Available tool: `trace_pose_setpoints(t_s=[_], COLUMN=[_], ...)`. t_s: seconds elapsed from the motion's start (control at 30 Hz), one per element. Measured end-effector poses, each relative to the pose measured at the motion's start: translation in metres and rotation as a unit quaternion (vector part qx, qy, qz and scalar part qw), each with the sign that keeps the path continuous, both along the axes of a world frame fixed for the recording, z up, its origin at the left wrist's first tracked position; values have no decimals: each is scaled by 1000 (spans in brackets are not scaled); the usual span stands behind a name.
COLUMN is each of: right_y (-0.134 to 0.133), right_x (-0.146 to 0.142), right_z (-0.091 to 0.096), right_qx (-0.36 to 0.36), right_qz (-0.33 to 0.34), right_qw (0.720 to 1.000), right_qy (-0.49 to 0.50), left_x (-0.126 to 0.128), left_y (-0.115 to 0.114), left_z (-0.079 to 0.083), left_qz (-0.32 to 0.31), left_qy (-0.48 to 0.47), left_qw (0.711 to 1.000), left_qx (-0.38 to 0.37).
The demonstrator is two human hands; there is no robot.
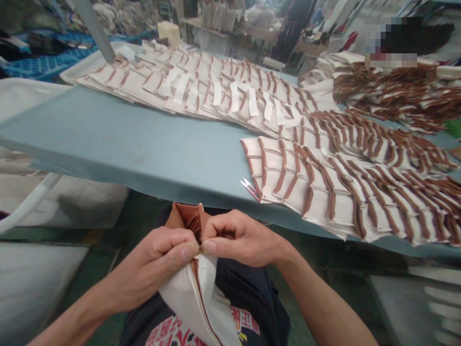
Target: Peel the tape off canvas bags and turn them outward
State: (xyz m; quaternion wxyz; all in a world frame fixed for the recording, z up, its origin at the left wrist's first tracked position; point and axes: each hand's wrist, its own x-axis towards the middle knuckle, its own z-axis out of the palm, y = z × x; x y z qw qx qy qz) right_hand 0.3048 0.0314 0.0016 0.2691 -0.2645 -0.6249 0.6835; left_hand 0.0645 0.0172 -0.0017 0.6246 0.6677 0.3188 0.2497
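Observation:
In front of my body I hold a cream fabric piece (pixel 180 293) with brown lining and a long brown-edged seam; its exact kind I cannot make out. My left hand (pixel 162 254) pinches it on one side of the seam, thumb on top. Close beside it, nearly touching, my right hand (pixel 241 238) pinches the other side with thumb and bent forefinger. Above the fingertips the brown inside stands open, showing gathered folds. Thread snips (pixel 250 189) with pink handles lie near the table's front edge, apart from both hands.
On the blue-grey table (pixel 118 149) lie overlapping rows of cream pieces with brown edges (pixel 317 182). White strips (pixel 235 96) rest across the farther row. A brown and cream heap (pixel 399 93) is at back right, and a metal post (pixel 94 31) rises at back left.

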Motion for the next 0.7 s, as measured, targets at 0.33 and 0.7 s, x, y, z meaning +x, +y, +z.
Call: trace_pose_setpoints(t_s=[0.33, 0.7], right_y=[-13, -9], right_x=[-15, -25], right_z=[-5, 16], right_qx=[-71, 101], right_qz=[2, -16], right_qw=[997, 992], right_qy=[29, -75], left_x=[-20, -17], left_y=[-7, -6], left_z=[-4, 17], left_qz=[-39, -29], left_qy=[36, 70], left_qw=[985, 990], left_qx=[163, 116])
